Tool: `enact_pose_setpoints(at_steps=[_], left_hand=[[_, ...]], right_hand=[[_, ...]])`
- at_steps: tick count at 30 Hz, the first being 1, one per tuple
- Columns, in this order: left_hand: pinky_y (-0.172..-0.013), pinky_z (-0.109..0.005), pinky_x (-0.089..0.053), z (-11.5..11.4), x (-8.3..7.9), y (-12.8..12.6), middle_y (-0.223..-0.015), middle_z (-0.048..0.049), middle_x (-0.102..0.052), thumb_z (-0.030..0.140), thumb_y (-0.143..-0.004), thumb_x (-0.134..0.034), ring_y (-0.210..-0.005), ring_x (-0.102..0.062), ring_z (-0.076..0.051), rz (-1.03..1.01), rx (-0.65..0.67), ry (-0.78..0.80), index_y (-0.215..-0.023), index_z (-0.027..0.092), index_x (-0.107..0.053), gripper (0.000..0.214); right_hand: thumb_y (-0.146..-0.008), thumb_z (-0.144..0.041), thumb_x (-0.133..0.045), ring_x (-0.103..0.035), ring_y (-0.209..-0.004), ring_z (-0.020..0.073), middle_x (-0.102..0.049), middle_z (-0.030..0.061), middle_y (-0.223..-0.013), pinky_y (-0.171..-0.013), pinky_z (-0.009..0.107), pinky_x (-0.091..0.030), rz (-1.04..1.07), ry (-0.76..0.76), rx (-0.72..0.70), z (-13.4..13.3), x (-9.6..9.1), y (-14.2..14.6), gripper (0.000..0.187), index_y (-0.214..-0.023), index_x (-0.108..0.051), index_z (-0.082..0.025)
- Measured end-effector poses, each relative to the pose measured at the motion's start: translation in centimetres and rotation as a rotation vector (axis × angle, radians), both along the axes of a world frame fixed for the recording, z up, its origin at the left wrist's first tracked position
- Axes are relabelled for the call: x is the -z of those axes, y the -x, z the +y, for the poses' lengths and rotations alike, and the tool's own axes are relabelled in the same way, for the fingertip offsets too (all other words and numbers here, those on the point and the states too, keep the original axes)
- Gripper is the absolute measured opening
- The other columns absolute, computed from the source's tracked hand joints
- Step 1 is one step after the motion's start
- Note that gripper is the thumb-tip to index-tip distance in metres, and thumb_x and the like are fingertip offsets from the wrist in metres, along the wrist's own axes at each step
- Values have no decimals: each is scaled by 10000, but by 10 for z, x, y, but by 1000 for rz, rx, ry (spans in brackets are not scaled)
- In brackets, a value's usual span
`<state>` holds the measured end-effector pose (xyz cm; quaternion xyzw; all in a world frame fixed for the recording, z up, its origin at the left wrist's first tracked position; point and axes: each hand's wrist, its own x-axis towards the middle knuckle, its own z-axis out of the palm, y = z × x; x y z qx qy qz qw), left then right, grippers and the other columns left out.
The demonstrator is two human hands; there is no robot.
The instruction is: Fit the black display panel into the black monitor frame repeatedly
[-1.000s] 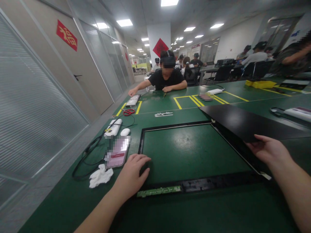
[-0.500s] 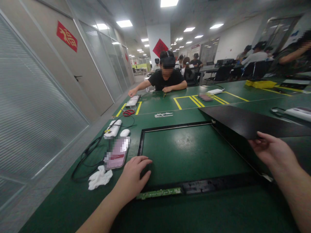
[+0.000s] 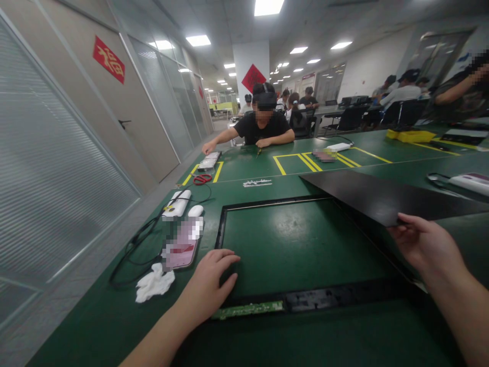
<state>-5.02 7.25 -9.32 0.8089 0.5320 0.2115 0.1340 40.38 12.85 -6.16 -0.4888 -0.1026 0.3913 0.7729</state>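
Note:
My right hand (image 3: pixel 430 244) pinches the near corner of a thin black panel (image 3: pixel 367 196), thumb on top and fingers underneath. The panel is tilted, raised above the right side of a black rectangular frame (image 3: pixel 278 202) on the table. Over the left side of that frame lies my left hand (image 3: pixel 214 278), fingers stretched out and thumb apart; part of the frame is hidden under it. A narrow green circuit board (image 3: pixel 252 309) sits at the left end of the frame's near bar.
On the left are a phone (image 3: pixel 185 247), a crumpled tissue (image 3: pixel 155 283), a white mouse (image 3: pixel 196 210), a white power bank (image 3: pixel 178 204) and black cables. Beyond lie red-handled scissors (image 3: pixel 202 179) and small white strips (image 3: pixel 257 183). A co-worker (image 3: pixel 263 122) sits across the green table.
The black panel has shifted left over the frame's far right corner, covering it, and my right hand has moved slightly left with it. My left hand has hardly moved.

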Motion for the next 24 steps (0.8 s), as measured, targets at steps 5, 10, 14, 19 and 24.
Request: enact_pose_setpoints(at_steps=[5,10,14,19,24], left_hand=[[-1140,-647,-352,-1,-5,-2,-1257,-88,-681,229,-889,-574,-1207,-599,-309,44,-7,18,-1186,278,-704,328],[-1049,-524,-497,-2,-15,-6,-1270,-120,-668,215,-891,-560,-1206,-605,-303,14,12,64,-1177,237,-716,326],[-1027,-519,-510,-3,-20,-8,-1261,-129,-675,196,-879,-567,-1186,-614,-309,4,20,70,-1165,230,-721,327],[-1034,-544,-497,-3,-19,-8,-1274,-151,-663,195,-883,-562,-1194,-608,-325,11,26,81,-1176,199,-724,335],[-1042,-554,-487,-3,-20,-8,-1283,-163,-651,193,-880,-567,-1197,-605,-333,15,26,91,-1187,179,-723,345]], right_hand=[[-593,33,-648,-549,-446,75,-609,-1,-614,-431,123,-498,-23,10,-62,-3,-1,11,185,-680,-601,-123],[-581,27,-635,-613,-522,94,-646,0,-649,-502,146,-547,-48,-13,-132,-7,-3,23,200,-686,-603,-139],[-566,-20,-663,-635,-543,109,-679,6,-686,-538,175,-570,-76,16,-197,-8,1,25,187,-694,-623,-150],[-557,-62,-701,-623,-538,99,-680,-18,-680,-522,171,-554,-102,50,-248,-8,5,26,196,-709,-645,-171],[-574,-63,-695,-606,-527,93,-646,-29,-638,-517,171,-550,-130,54,-255,-9,4,29,182,-706,-642,-176]])
